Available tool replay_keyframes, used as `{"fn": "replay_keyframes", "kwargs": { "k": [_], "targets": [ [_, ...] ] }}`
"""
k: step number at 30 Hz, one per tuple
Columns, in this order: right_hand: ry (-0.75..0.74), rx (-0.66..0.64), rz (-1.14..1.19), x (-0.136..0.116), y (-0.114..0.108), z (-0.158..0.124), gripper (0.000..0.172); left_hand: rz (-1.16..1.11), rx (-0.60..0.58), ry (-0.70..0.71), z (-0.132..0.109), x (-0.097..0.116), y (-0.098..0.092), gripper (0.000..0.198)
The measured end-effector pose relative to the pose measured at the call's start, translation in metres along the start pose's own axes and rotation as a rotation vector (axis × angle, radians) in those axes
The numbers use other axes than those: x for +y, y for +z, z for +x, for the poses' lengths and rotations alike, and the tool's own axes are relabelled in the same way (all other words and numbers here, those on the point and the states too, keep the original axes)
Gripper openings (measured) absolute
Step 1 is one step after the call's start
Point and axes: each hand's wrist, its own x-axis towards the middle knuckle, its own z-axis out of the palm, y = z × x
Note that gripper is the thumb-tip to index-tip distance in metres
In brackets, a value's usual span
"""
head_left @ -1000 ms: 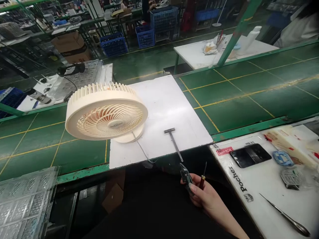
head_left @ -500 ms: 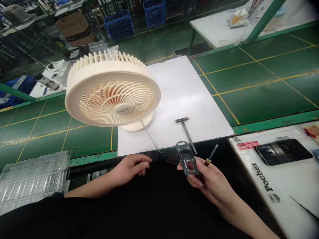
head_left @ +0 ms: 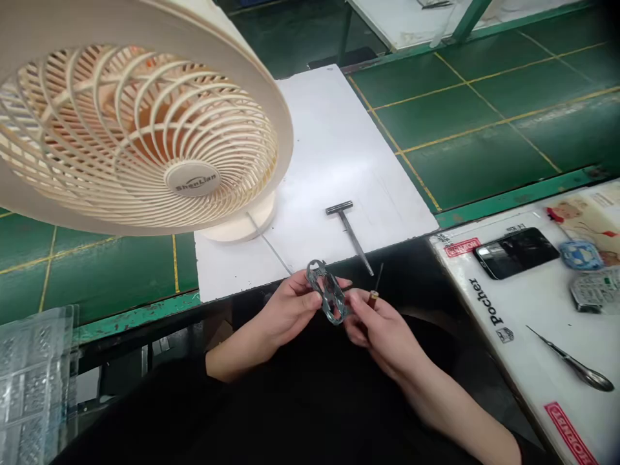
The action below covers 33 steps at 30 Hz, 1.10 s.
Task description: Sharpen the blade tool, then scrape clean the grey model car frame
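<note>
Step in hand was turning over a dark metal bracket (head_left: 328,292), held tilted at the front edge of the white board (head_left: 334,129). Left hand (head_left: 289,310) pinched it between thumb and curled fingers, right hand (head_left: 382,330) pressed on its lower end, a small screwdriver (head_left: 372,298) tucked in those fingers, shaft up. Hands were close together, not spread. Cream desk fan (head_left: 145,129) stood on the board, T-handle wrench (head_left: 347,226) lying just beyond the hands
</note>
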Motion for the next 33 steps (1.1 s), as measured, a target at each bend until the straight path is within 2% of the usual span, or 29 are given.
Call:
{"fn": "replay_keyframes", "kwargs": {
  "k": [3,5,7,9,10,12,15,16,18,22,24,26,29,33],
  "targets": [
    [-0.108,0.077,-0.241,-0.009,-0.026,-0.011,0.054,-0.112,0.004,-0.015,0.002,0.009,-0.007,0.035],
    [-0.134,0.013,-0.404,-0.01,-0.038,-0.021,0.046,-0.159,-0.001,-0.014,0.001,0.018,-0.009,0.033],
    [-0.136,-0.104,-0.524,-0.002,-0.041,-0.028,0.038,-0.162,0.001,0.012,0.0,0.027,-0.01,0.035],
    [-0.145,-0.171,-0.594,0.012,-0.041,-0.03,0.039,-0.153,0.018,0.039,-0.001,0.035,-0.009,0.035],
    [-0.16,-0.154,-0.619,0.019,-0.042,-0.029,0.043,-0.145,0.027,0.043,-0.001,0.039,-0.009,0.034],
    [-0.214,0.008,-0.66,0.03,-0.049,-0.02,0.056,-0.119,0.045,0.033,-0.001,0.044,-0.009,0.034],
    [-0.288,0.389,-0.697,0.03,-0.071,0.0,0.067,-0.076,0.053,-0.003,-0.001,0.049,-0.01,0.035],
    [-0.296,0.475,-0.702,0.027,-0.078,0.006,0.07,-0.062,0.049,-0.014,0.0,0.049,-0.01,0.033],
    [-0.292,0.518,-0.713,0.019,-0.086,0.014,0.069,-0.036,0.037,-0.034,0.0,0.048,-0.009,0.028],
    [-0.283,0.377,-0.727,0.009,-0.076,0.011,0.06,-0.044,0.032,-0.049,-0.001,0.039,0.0,0.023],
    [-0.273,0.371,-0.711,0.008,-0.068,0.002,0.055,-0.067,0.033,-0.055,-0.004,0.035,0.006,0.022],
    [-0.256,0.412,-0.684,0.007,-0.061,-0.012,0.05,-0.08,0.025,-0.066,-0.009,0.03,0.012,0.023],
    [-0.244,0.444,-0.641,0.001,-0.052,-0.038,0.051,-0.07,-0.008,-0.082,-0.016,0.024,0.018,0.03],
    [-0.345,0.323,-0.658,-0.008,-0.038,-0.067,0.031,-0.012,-0.005,-0.089,-0.023,0.018,0.023,0.031]
  ]
}}
